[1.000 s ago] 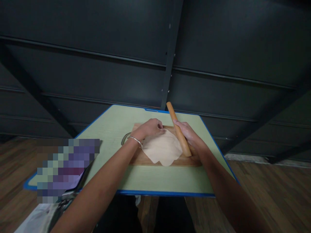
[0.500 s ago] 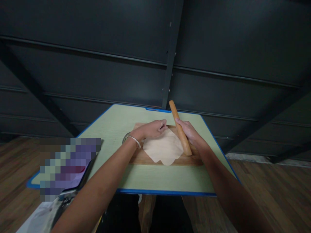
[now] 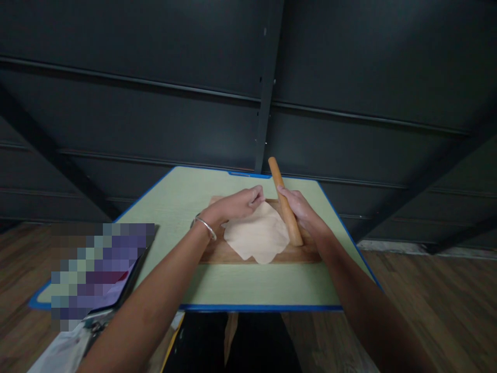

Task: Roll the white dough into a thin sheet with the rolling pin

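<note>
A flat, pale sheet of rolled dough [image 3: 256,233] with a wavy edge lies on a wooden board [image 3: 225,254]. My left hand [image 3: 243,202], with a silver bangle at the wrist, is closed at the dough's far edge. Its fingertips pinch that edge, though the fingers partly hide the spot. My right hand [image 3: 297,207] is wrapped round a wooden rolling pin [image 3: 285,204]. The pin slants away from me along the right side of the dough, its near end low by the board and its far end pointing at the wall.
The board rests on a pale green table [image 3: 256,285] with a blue rim. At the table's left stands a tablet-like device [image 3: 128,280], its screen partly pixelated. Behind the table rises a dark panelled wall [image 3: 174,119]. Wooden flooring [image 3: 419,300] shows on both sides.
The view has shifted slightly, so everything sits a little further left. My left hand remains at the dough's far edge, and the right still holds the rolling pin in nearly the same pose.
</note>
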`<state>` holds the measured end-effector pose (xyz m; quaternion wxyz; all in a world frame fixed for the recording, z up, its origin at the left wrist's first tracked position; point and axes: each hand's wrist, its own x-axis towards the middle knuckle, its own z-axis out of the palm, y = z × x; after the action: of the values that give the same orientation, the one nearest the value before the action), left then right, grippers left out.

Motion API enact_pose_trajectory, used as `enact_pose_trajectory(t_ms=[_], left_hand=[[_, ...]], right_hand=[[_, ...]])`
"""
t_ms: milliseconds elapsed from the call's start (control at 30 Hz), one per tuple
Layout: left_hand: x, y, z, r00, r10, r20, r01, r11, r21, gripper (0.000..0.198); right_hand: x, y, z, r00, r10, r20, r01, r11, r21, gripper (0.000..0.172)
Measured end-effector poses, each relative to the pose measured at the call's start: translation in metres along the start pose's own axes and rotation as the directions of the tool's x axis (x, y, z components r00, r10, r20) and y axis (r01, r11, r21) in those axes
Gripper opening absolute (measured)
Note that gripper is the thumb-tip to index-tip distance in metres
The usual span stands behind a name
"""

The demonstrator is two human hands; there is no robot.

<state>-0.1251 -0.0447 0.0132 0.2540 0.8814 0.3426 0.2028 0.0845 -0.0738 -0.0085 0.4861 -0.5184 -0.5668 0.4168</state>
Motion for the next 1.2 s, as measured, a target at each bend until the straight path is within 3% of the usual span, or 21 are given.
enact_pose_trajectory(t_ms=[133,233,367,467,533,700,933,1200], left_hand=[[-0.002,0.002,-0.002,0.999,-0.013,-0.04,0.01,0.998,-0.061,0.022],[-0.004,0.001,-0.007,0.999,-0.03,-0.011,0.027,0.982,-0.186,0.029],[-0.007,0.002,-0.017,0.98,-0.093,0.177,0.16,0.896,-0.413,0.043],[-0.008,0.002,-0.019,0.917,-0.156,0.368,0.314,0.85,-0.422,0.053],[-0.009,0.0,-0.018,0.893,-0.175,0.415,0.35,0.85,-0.394,0.054],[-0.011,-0.006,-0.013,0.948,-0.073,0.311,0.222,0.849,-0.479,0.061],[-0.012,-0.008,-0.013,0.958,-0.081,0.275,0.23,0.789,-0.57,0.058],[-0.016,0.004,-0.023,0.977,-0.083,0.195,0.187,0.77,-0.61,0.05]], right_hand=[[0.004,0.005,-0.002,1.0,-0.015,-0.011,0.015,0.999,0.028,0.052],[0.007,0.007,-0.003,1.0,-0.014,-0.015,0.015,1.0,0.019,0.053],[0.009,0.005,-0.004,0.999,-0.029,-0.029,0.029,0.999,0.014,0.055],[0.007,0.004,-0.003,0.998,-0.049,-0.037,0.05,0.999,0.021,0.052],[0.006,0.003,-0.002,0.999,-0.041,-0.034,0.041,0.999,0.014,0.052],[0.005,0.005,-0.001,0.999,-0.028,-0.039,0.031,0.997,0.07,0.052],[0.005,0.006,-0.001,0.997,-0.015,-0.069,0.024,0.99,0.14,0.05],[0.005,0.003,-0.004,0.994,0.023,-0.103,-0.005,0.985,0.174,0.051]])
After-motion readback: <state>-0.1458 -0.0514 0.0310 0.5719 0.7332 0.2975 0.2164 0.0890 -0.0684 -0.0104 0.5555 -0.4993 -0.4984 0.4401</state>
